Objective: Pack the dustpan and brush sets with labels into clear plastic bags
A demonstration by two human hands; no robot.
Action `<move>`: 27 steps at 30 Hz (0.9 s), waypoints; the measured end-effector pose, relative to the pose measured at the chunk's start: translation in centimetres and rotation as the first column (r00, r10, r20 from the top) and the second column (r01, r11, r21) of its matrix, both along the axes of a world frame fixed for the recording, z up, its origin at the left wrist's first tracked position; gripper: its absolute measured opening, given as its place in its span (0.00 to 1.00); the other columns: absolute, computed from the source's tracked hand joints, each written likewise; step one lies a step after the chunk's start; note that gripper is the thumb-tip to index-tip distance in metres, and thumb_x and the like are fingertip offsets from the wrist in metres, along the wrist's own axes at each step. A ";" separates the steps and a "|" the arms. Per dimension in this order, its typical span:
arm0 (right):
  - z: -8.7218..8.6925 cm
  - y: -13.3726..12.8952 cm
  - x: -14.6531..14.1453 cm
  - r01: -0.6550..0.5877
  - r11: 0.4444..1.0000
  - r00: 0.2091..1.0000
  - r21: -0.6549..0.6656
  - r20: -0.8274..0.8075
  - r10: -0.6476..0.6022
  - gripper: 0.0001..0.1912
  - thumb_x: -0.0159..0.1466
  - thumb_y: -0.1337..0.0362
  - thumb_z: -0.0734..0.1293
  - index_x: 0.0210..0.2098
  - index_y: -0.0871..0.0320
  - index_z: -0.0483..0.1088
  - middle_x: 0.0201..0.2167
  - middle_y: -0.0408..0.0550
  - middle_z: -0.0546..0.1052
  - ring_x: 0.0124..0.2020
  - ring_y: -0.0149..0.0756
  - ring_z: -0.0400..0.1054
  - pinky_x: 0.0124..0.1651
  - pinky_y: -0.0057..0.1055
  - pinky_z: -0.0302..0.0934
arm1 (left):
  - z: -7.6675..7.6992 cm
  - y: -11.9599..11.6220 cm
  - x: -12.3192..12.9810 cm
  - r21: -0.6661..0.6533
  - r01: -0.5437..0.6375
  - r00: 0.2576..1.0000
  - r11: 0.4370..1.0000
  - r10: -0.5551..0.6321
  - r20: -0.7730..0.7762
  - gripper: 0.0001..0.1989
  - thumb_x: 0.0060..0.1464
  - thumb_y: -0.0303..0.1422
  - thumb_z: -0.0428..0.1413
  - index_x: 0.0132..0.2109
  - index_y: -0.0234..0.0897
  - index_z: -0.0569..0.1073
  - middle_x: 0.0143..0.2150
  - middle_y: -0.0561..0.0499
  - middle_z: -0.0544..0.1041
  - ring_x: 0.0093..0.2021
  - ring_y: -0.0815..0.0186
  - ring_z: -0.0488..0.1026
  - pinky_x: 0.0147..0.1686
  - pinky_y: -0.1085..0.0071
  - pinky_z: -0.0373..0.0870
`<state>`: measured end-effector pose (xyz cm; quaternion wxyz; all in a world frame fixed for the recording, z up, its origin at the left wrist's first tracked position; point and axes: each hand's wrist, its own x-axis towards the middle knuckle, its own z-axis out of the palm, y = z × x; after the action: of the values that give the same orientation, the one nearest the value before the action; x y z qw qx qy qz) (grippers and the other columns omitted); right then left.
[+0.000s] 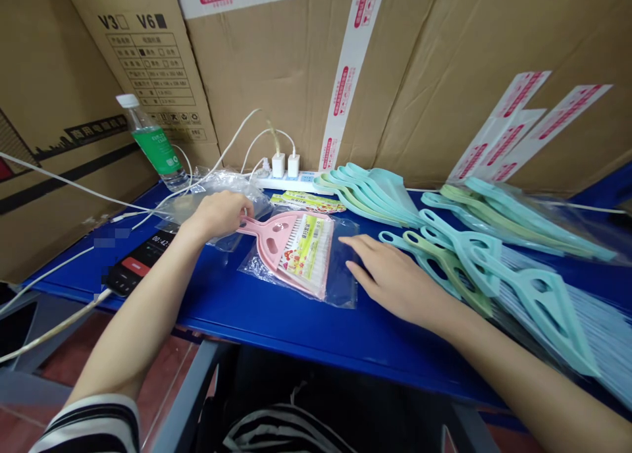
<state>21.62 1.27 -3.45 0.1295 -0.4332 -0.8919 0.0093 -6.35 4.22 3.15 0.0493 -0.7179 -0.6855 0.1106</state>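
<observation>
A pink dustpan and brush set (272, 241) lies on the blue table, its white bristles facing right and a green and yellow label card (309, 249) over them. Clear plastic bag film (345, 268) shows around the set; whether the set is inside or on top of it, I cannot tell. My left hand (220, 214) has its fingers curled round the end of the pink handle. Just right of the bag's edge, my right hand (388, 275) hovers with fingers apart, holding nothing.
Light blue dustpans (370, 189) are stacked behind. Several blue and green brushes (538, 295) lie to the right, near bagged dustpans (523, 209). More label cards (309, 201), a power strip (306, 182), white cables, a phone (135, 265) and a water bottle (153, 140) stand or lie around.
</observation>
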 end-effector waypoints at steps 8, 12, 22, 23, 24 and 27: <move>-1.3 2.5 1.1 0.005 0.997 0.989 0.079 -0.149 0.007 0.26 0.66 0.67 0.52 0.63 0.60 0.59 0.55 0.58 0.73 0.57 0.51 0.66 0.59 0.54 0.60 | -0.8 0.6 -0.1 0.090 0.082 0.994 0.993 -0.088 0.066 0.19 0.48 0.22 0.51 0.40 0.46 0.80 0.38 0.50 0.81 0.39 0.60 0.75 0.32 0.70 0.65; -1.7 2.9 1.2 -0.002 0.995 0.993 0.095 -0.117 0.014 0.26 0.66 0.67 0.53 0.63 0.58 0.60 0.51 0.57 0.75 0.52 0.51 0.68 0.56 0.54 0.62 | -1.1 0.8 0.2 0.109 0.081 0.992 0.991 -0.091 0.093 0.19 0.49 0.22 0.50 0.41 0.46 0.80 0.42 0.49 0.80 0.42 0.58 0.75 0.34 0.69 0.65; 0.3 1.4 0.5 0.014 0.999 1.000 -0.031 -0.025 -0.015 0.24 0.60 0.74 0.55 0.54 0.60 0.67 0.29 0.47 0.75 0.30 0.40 0.71 0.35 0.33 0.62 | -2.0 0.9 1.6 0.274 0.120 0.963 0.954 -0.180 0.202 0.17 0.56 0.26 0.47 0.46 0.40 0.79 0.50 0.45 0.78 0.47 0.55 0.75 0.38 0.66 0.69; 0.6 1.2 0.5 0.020 0.998 1.000 -0.052 -0.007 -0.021 0.25 0.60 0.75 0.55 0.54 0.60 0.67 0.27 0.46 0.75 0.29 0.39 0.70 0.33 0.32 0.61 | -1.9 0.8 1.7 0.285 0.113 0.965 0.952 -0.174 0.198 0.17 0.57 0.28 0.47 0.46 0.38 0.78 0.49 0.44 0.78 0.45 0.55 0.76 0.37 0.66 0.69; 0.8 1.0 0.4 0.031 0.997 0.999 -0.073 0.015 -0.030 0.25 0.59 0.75 0.56 0.54 0.60 0.66 0.26 0.45 0.74 0.27 0.38 0.70 0.32 0.31 0.59 | -1.7 0.7 1.7 0.286 0.101 0.968 0.953 -0.161 0.194 0.16 0.59 0.30 0.46 0.45 0.37 0.78 0.47 0.43 0.78 0.44 0.55 0.76 0.36 0.66 0.69; 1.5 0.4 0.3 0.084 0.988 0.994 -0.132 0.082 -0.073 0.26 0.58 0.75 0.56 0.56 0.63 0.65 0.24 0.45 0.74 0.27 0.40 0.69 0.30 0.31 0.56 | -1.2 0.4 1.8 0.235 0.076 0.970 0.969 -0.126 0.206 0.15 0.61 0.34 0.47 0.45 0.35 0.76 0.38 0.44 0.79 0.40 0.55 0.76 0.35 0.66 0.67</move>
<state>21.90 1.64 -1.97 0.0659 -0.4759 -0.8757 0.0480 -4.50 4.57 1.90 0.0604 -0.7496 -0.6572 -0.0504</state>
